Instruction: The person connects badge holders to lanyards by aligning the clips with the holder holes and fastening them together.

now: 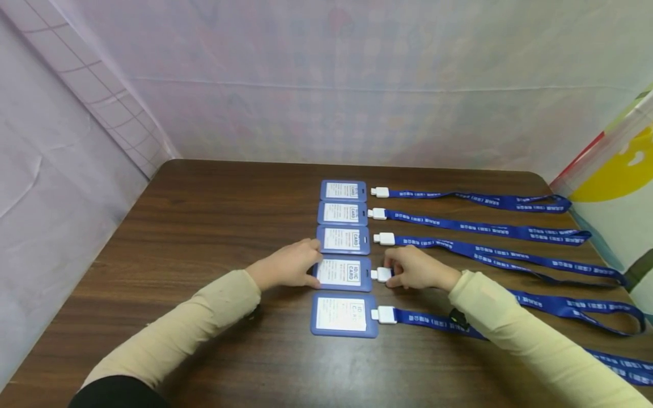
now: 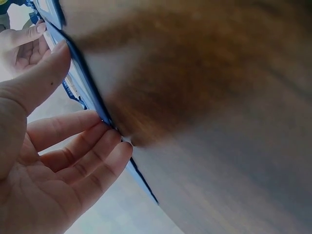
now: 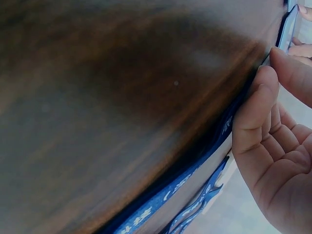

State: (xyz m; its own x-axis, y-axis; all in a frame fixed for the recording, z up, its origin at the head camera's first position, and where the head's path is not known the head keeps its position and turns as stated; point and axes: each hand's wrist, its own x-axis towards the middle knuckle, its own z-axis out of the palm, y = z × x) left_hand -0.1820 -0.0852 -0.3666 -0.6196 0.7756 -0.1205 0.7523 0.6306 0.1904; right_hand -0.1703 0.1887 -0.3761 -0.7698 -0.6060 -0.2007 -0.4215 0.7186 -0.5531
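Note:
Five blue ID card holders lie in a column on the table. My left hand (image 1: pixel 293 264) holds the fourth card holder (image 1: pixel 344 273) from the back by its left end, thumb at the near corner and fingers at the far one. In the left wrist view the thumb and fingertips touch the blue edge (image 2: pixel 87 75). My right hand (image 1: pixel 415 267) pinches a blue lanyard (image 3: pixel 190 178) just behind its white buckle (image 1: pixel 381 275), which meets that holder's slotted end. The lanyard runs right, partly hidden under my forearm.
Behind are three more holders, the farthest (image 1: pixel 343 191) near the back, with white buckles (image 1: pixel 380 192) and lanyards (image 1: pixel 484 228) stretched to the right. Nearest me, a holder (image 1: pixel 344 315) touches its buckle (image 1: pixel 386 314). Brown wooden table (image 1: pixel 168 243) extends left; cloth hangs behind.

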